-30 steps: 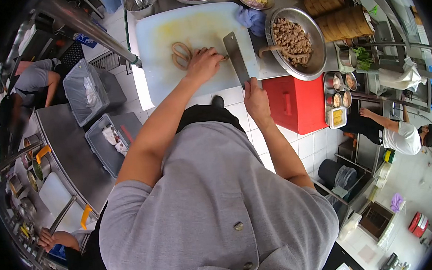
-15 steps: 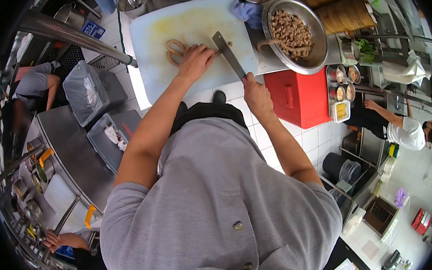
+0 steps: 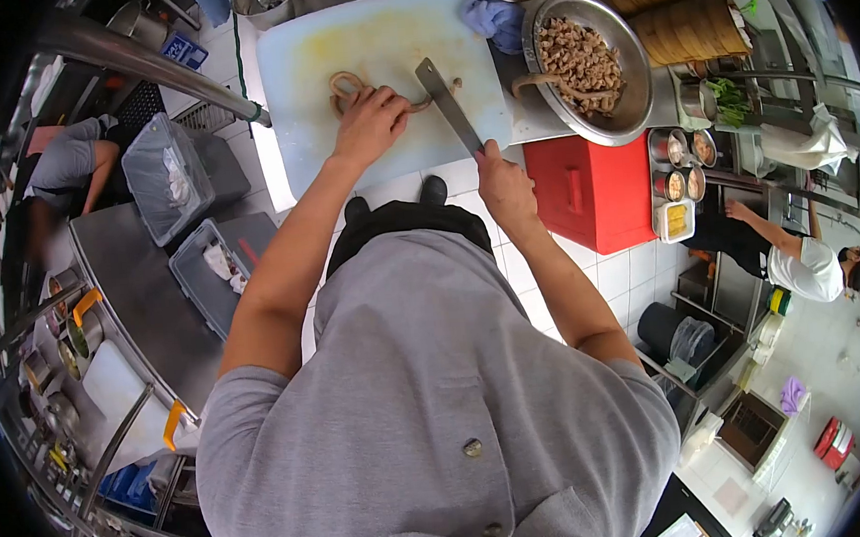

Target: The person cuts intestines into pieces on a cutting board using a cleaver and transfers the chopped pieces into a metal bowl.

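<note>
our right hand [image 3: 507, 185] grips the knife [image 3: 452, 109], blade just beside the meat strip [image 3: 421, 105]; left hand [image 3: 371, 125] curled over it on the board [image 3: 375, 48], can't tell if gripping.

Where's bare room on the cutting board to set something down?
Far part of the cutting board: stained but bare between its far edge and the coiled strip. Also, smaller, the near-edge patch between left hand and cleaver. Crowded: far right corner, by blue cloth and steel bowl.
</note>
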Demonstrator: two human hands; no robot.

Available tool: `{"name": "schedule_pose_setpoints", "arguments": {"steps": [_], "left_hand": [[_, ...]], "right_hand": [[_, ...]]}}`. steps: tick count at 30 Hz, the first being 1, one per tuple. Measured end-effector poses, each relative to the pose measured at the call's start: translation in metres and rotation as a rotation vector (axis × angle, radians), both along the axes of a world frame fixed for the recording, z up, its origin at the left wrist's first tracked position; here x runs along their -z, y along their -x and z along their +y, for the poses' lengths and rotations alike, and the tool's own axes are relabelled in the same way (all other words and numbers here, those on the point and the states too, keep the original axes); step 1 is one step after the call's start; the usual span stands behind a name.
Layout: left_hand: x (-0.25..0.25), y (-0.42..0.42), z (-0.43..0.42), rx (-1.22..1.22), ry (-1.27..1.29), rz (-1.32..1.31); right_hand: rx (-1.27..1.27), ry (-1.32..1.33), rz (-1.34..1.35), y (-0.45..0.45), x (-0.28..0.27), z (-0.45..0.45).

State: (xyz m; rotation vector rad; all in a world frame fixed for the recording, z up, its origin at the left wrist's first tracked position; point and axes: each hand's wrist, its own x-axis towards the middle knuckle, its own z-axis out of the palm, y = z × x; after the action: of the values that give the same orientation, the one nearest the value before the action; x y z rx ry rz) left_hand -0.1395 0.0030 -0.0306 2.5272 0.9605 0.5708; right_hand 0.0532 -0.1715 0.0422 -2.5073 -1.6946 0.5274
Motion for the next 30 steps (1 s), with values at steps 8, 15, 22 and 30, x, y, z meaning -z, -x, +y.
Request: {"name": "schedule_pose_setpoints", "arguments": {"steps": [8, 15, 22, 30], "left_hand": [[-0.002, 0.009, -0.007, -0.042, -0.041, -0.016], [-0.001, 0.014, -0.006, -0.031, -0.064, -0.008], [0.0, 0.014, -0.006, -0.012, -0.053, -0.03], [0.002, 0.02, -0.002, 0.002, -0.054, -0.057]], "right_hand": [[0.058, -0.037, 0.11, 0.016, -0.032, 0.001], [0.074, 0.018, 0.046, 0.014, -0.009, 0.003], [0.027, -0.032, 0.113, 0.018, -0.001, -0.006], [0.011, -0.157, 0.085, 0.022, -0.017, -0.006]]}}
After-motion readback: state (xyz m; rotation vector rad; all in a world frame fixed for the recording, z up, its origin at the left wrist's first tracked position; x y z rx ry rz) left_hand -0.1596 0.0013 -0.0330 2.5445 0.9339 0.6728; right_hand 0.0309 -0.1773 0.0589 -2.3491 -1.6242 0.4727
